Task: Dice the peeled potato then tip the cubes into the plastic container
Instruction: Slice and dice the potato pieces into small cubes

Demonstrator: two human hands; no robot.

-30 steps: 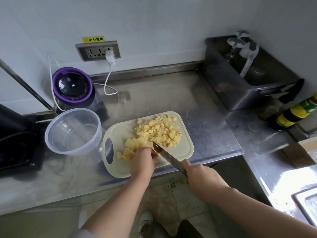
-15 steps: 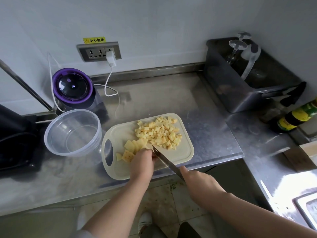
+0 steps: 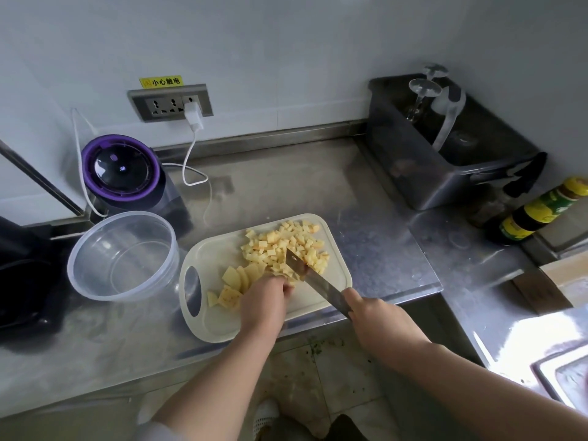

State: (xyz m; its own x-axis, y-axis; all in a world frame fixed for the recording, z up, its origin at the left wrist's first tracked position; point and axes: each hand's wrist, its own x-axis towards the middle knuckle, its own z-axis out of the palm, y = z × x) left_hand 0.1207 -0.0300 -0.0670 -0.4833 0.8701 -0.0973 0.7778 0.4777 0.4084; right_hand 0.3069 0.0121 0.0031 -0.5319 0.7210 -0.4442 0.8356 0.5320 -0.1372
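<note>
At the near edge, below the desk point(image 3: 286, 186) lip: tiled floor point(image 3: 318, 377) with dark specks, and one white mesh shoe point(image 3: 267, 415). Both forearms reach up over it to the board point(image 3: 222, 326).

Left hand point(image 3: 262, 302): palm down, fingers curled over the near end of the uncut slices point(image 3: 237, 276), holding them against the board. The fingertips are hidden under the knuckles.

Right hand point(image 3: 375, 316): wrapped fully round the handle of the knife point(image 3: 318, 283); the handle itself is covered. The blade runs up and left from the fist, and its far end sits among the cubes point(image 3: 283, 243), just right of the left knuckles. Cannot tell whether the edge touches the board.

Board: pale, with rounded corners and a handle slot at its left end, lying at a slant with its near corner at the desk lip. The slices lie fanned at centre-left, with two loose chunks near the slot. The cubes are heaped on the far right part.

Container point(image 3: 127, 289): clear, round, upright on the desk, just left of the board and close to its slot end.

Behind the container: a purple-rimmed blender point(image 3: 122, 173). A white cable point(image 3: 191, 160) loops from beside it up to a plug point(image 3: 193, 116) in the wall socket point(image 3: 170, 103).

Far right: a dark bin point(image 3: 429, 179) holding glassware, and a yellow-labelled bottle point(image 3: 537, 211) beside it.
</note>
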